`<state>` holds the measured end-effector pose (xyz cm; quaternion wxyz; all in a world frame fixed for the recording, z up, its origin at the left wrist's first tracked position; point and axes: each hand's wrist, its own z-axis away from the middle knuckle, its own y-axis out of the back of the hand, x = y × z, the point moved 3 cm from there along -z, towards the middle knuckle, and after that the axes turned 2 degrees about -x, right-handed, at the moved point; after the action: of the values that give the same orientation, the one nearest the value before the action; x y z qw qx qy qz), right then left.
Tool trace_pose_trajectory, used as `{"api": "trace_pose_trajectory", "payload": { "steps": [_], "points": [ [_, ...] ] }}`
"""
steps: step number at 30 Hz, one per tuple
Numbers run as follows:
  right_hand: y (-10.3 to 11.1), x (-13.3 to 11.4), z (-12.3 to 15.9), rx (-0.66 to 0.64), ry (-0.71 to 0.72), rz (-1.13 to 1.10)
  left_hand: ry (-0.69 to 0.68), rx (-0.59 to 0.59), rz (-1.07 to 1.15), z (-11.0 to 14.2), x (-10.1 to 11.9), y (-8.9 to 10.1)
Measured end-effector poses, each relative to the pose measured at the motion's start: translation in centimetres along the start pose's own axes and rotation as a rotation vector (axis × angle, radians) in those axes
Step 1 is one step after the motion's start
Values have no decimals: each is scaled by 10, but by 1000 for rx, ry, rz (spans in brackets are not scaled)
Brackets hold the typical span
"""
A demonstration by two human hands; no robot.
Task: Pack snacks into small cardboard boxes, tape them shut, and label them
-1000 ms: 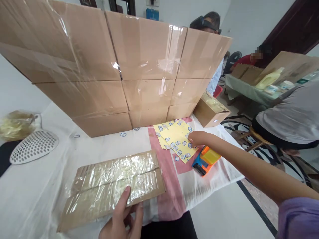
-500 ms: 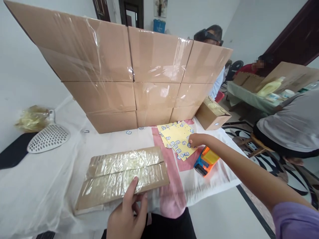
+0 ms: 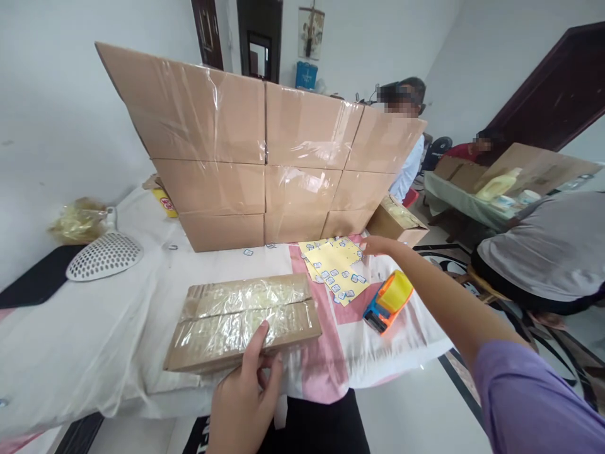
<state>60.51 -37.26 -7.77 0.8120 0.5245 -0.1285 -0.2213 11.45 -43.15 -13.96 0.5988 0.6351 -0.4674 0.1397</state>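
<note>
A flat cardboard box (image 3: 222, 334), its top covered in shiny clear tape, sits near the front edge of a counter (image 3: 137, 340) draped in white and pink cloth. The person's left hand (image 3: 248, 397) grips the box's near side, thumb on top and fingers curled below. To the right of the box and a little beyond it lie overlapping yellow sheets (image 3: 331, 260) dotted with small blue-edged stickers. The right hand (image 3: 377, 246) reaches to their far right edge, past the box; its fingertips are too unclear to tell whether it is open or closed. Right of the box is an orange and blue tape dispenser (image 3: 388, 302). Behind the box rises a tall wall of taped cartons (image 3: 302, 189); to its left lies a white perforated paddle (image 3: 106, 257).
</note>
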Motion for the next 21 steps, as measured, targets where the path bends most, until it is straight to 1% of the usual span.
{"api": "trace_pose_trajectory", "payload": {
  "steps": [2,4,7,10,14,19,21],
  "points": [
    [-15,-1,-7,-8,13,26,-1,5,-16,-1,-3,0],
    [-27,-1,-12,3,25,48,-37,-4,-32,0,-7,-2],
    [-34,5,-18,13,26,65,-98,-15,-39,3,-12,-5],
    [-31,12,-21,25,23,59,-73,12,-5,3,-11,-4],
    [-23,17,-17,92,7,37,-30,15,19,1,-4,-2],
    [-20,14,-6,151,-3,-10,-50,31,-15,1,-3,-2],
    [-14,10,-2,209,-1,-8,-51,32,-17,2,-4,-3]
  ]
}}
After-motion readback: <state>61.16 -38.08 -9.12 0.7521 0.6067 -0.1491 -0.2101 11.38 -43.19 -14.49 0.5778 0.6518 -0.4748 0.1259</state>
